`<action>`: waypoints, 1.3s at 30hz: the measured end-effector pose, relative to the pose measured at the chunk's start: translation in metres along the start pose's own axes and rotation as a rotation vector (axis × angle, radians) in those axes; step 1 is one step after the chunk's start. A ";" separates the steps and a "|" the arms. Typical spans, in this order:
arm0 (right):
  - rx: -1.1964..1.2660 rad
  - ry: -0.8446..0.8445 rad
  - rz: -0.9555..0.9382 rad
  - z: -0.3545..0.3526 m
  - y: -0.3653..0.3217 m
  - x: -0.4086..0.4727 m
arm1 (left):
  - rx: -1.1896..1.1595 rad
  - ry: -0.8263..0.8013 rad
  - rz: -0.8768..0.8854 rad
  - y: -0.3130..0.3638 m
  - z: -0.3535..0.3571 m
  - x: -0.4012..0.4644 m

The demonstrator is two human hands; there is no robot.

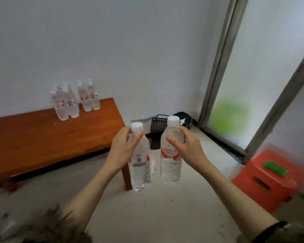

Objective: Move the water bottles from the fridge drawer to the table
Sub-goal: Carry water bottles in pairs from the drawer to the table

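**Two bottles in the air**

Your left hand [123,146] pinches one water bottle [139,165] below its cap; your right hand [188,146] wraps another [170,160] at the shoulder. Both hang upright over the pale floor [147,216]. Beyond stands the wooden table [42,137], more bottles [74,100] clustered against the white wall [112,50].

Only one bit of text is actually readable here: the bottle in the right hand's grip [170,151] has a label with red Chinese characters, looks like 娃哈哈, with a smaller line under it that's too tiny to make out. The bottle in the left hand's grip [139,160], just left of that one, shows the back of its label: a small dark code square and some grey print, all blurred. The bottles on the desk [74,100], further left and behind it, have red-and-white labels with dark code patches, nothing legible.
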State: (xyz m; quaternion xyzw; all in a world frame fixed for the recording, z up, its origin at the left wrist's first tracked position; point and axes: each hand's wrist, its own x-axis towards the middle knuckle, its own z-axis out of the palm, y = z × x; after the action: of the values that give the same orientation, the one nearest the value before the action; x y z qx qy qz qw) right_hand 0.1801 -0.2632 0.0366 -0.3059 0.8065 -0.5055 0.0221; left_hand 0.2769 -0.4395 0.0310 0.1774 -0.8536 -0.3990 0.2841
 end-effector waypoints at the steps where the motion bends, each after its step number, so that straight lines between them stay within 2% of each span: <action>1: 0.005 -0.038 -0.008 0.021 -0.006 0.012 | 0.019 0.018 -0.027 -0.017 -0.017 0.006; 8: 0.001 -0.240 -0.061 0.142 -0.037 0.101 | 0.072 0.111 -0.184 -0.113 -0.097 0.060; 18: -0.047 -0.414 -0.097 0.270 -0.030 0.269 | 0.091 0.135 -0.313 -0.231 -0.137 0.196; 29: -0.126 -0.562 -0.111 0.394 -0.033 0.435 | 0.238 0.087 -0.374 -0.346 -0.170 0.351; 39: -0.133 -0.601 -0.041 0.498 -0.018 0.538 | 0.210 -0.027 -0.380 -0.448 -0.177 0.460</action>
State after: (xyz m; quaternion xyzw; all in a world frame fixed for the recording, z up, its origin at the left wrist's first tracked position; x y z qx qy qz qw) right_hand -0.0762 -0.9449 -0.0440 -0.4587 0.7887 -0.3389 0.2296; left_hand 0.0655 -1.0628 -0.0694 0.3582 -0.8454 -0.3567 0.1723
